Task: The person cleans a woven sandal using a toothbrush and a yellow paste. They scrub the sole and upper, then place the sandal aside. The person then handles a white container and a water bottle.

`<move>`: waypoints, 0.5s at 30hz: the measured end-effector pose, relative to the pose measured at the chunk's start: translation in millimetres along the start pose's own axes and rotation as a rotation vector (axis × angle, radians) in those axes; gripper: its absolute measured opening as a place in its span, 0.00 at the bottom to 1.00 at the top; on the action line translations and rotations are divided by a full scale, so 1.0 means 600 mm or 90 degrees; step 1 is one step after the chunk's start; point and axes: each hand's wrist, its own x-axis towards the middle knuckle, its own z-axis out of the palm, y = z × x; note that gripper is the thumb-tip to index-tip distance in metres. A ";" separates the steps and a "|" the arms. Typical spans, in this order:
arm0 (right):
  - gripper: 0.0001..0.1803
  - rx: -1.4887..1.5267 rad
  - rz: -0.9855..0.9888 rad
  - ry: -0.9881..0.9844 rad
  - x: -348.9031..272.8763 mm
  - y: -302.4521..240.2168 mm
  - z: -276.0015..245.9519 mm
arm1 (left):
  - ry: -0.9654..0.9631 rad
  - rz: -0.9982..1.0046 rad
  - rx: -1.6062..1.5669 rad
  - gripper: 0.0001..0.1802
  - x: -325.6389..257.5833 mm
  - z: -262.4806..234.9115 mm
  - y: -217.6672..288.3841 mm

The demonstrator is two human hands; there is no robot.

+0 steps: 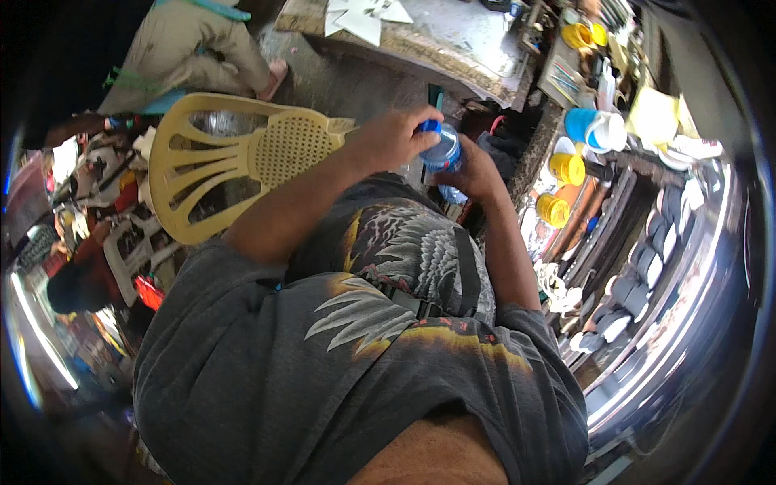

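A clear plastic water bottle [444, 153] with a blue cap [431, 127] is in front of my body, slightly tilted. My left hand [398, 139] grips the cap at its top, with fingers and thumb closed round it. Lower down, my right hand [477, 171] is wrapped round the bottle's body, which hides part of it. Both forearms reach forward past my dark printed shirt [404, 234].
At my left stands a yellow plastic chair [295, 153]. A worn table [453, 48] with white cut pieces [368, 18] is ahead. Along the right run a bench with yellow tubs [567, 168], a blue-and-white container [594, 129] and shelved shoes [630, 295]. Another person's leg [234, 48] shows at far left.
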 end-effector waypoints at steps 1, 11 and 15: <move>0.41 -0.065 0.007 0.008 0.022 -0.015 0.003 | 0.019 -0.022 -0.025 0.20 0.001 -0.010 -0.015; 0.38 -0.142 -0.018 -0.110 0.214 -0.125 0.029 | 0.123 -0.178 -0.014 0.22 0.002 -0.148 -0.099; 0.38 -0.135 -0.071 -0.169 0.269 -0.153 0.030 | 0.164 -0.209 -0.002 0.22 -0.003 -0.188 -0.112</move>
